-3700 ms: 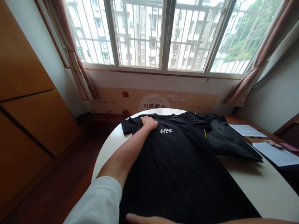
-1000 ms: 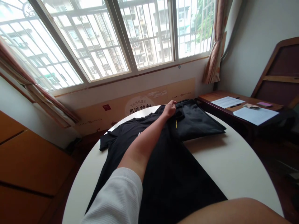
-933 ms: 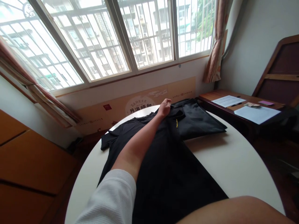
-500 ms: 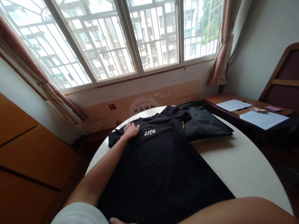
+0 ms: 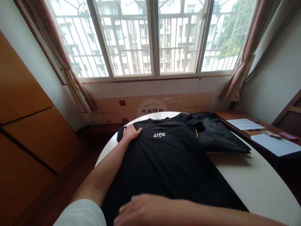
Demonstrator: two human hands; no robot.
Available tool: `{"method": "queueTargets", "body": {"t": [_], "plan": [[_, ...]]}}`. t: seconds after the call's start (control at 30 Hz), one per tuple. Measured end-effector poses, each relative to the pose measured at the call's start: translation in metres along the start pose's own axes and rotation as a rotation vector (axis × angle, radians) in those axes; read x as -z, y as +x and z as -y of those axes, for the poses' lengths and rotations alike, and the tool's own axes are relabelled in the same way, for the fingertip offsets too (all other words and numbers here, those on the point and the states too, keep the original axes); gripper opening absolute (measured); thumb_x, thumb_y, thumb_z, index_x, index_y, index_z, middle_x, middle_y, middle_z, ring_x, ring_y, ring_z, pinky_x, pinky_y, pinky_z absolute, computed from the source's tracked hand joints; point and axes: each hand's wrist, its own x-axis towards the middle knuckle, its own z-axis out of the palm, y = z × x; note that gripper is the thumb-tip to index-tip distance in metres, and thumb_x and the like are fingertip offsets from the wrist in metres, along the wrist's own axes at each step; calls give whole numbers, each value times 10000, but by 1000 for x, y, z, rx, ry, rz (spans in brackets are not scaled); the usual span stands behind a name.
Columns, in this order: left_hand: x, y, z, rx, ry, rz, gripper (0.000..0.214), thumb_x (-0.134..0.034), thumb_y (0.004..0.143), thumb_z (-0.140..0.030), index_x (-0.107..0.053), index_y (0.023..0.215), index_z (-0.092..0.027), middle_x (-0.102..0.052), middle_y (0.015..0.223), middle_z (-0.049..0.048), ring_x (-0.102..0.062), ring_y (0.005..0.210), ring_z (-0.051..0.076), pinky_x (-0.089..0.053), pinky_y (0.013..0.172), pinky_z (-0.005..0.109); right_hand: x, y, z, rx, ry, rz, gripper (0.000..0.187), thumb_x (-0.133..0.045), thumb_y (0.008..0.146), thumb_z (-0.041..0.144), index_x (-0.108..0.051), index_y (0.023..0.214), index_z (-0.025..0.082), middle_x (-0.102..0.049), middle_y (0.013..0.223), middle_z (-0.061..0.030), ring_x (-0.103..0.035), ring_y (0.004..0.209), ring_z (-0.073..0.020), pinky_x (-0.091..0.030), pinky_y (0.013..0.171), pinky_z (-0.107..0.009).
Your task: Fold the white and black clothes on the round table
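Note:
A black T-shirt point(image 5: 164, 163) lies spread out on the round white table point(image 5: 231, 169), with a small white print on its chest and a yellow mark at the far right sleeve. My left hand point(image 5: 131, 133) rests palm down on the shirt's far left shoulder, its fingers stretched out. Across the near part of the shirt reaches my right hand point(image 5: 143, 209), back up and fingers extended to the left. The lower edge of the picture cuts off part of it, and I cannot tell how firmly it touches the cloth.
A stack of black folded material point(image 5: 223, 135) lies to the right of the shirt. Beyond it stands a wooden desk point(image 5: 222, 115) with papers point(image 5: 245, 124). A printed cardboard panel point(image 5: 105, 108) lines the wall under the window; an orange-brown cabinet point(image 5: 28, 135) is at left.
My right hand has come up from the bottom edge and lies further over the shirt. My left hand stays on the shoulder. The camera view has levelled and turned somewhat left.

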Motion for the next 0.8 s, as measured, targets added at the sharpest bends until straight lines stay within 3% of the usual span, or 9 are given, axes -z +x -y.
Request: {"method": "queueTargets", "body": {"t": [0.07,0.13,0.23,0.33,0.4,0.47,0.53,0.63,0.8], "plan": [[0,-3,-1,33,-2,21,992,-322,977,-745,-330,1652,-18,-299,1720,238,-251,1614,375,-190,1309,536,29,-9,-20,-208,-85,-203,565,-605,1005,399,-595,1499,125,-642,1494,-164,-573,1424,-298,-437,1192,-404],[1,-5,-2,27,-5,36,986,-314,980,-737,-321,1657,-21,-269,1733,230,-207,1627,372,-161,1315,547,64,-15,-55,-400,-201,-371,622,-582,1004,402,-539,1541,90,-558,1571,-208,-471,1508,-331,-353,1251,-488],[4,-8,-1,41,-23,52,1024,-311,964,-764,-280,1677,-30,-226,1748,219,-164,1635,386,-130,1315,577,121,-28,-118,-730,-443,-437,660,-541,1019,394,-448,1607,107,-439,1660,-217,-332,1587,-334,-222,1286,-583],[9,-11,1,62,-46,83,1057,-299,930,-831,-260,1703,-112,-169,1771,170,-113,1630,448,-97,1282,688,177,-54,-170,-1137,-594,-462,701,-458,1060,458,-326,1674,148,-275,1752,-161,-186,1636,-307,-12,1299,-631],[10,-12,2,75,-53,101,1071,-295,914,-864,-251,1712,-152,-135,1778,163,-87,1626,472,-78,1261,731,203,-80,-195,-1305,-582,-520,687,-336,1092,440,-286,1678,85,-261,1739,-235,-205,1625,-363,-40,1254,-730],[10,-11,3,85,-56,110,1090,-298,903,-885,-246,1715,-158,-119,1775,190,-75,1626,475,-67,1259,729,217,-108,-214,-1450,-544,-548,700,-261,1099,456,-296,1668,51,-305,1707,-283,-262,1601,-403,-110,1228,-766],[9,-10,4,94,-58,104,1107,-312,891,-901,-259,1711,-159,-135,1766,220,-75,1625,476,-66,1260,720,223,-131,-229,-1523,-522,-548,738,-244,1092,517,-300,1671,63,-279,1723,-268,-240,1612,-388,-115,1243,-743],[7,-8,4,108,-62,89,1122,-338,878,-911,-271,1708,-159,-164,1756,239,-78,1624,477,-68,1263,708,224,-151,-246,-1547,-522,-536,744,-195,1088,528,-296,1678,87,-230,1752,-226,-198,1629,-359,-91,1251,-741],[8,-10,3,118,-62,109,1127,-313,881,-909,-228,1718,-160,-114,1766,239,-50,1638,439,-39,1277,672,229,-164,-259,-1537,-541,-525,643,-244,1067,368,-372,1654,138,-307,1738,-179,-222,1620,-345,-71,1243,-762]]}}
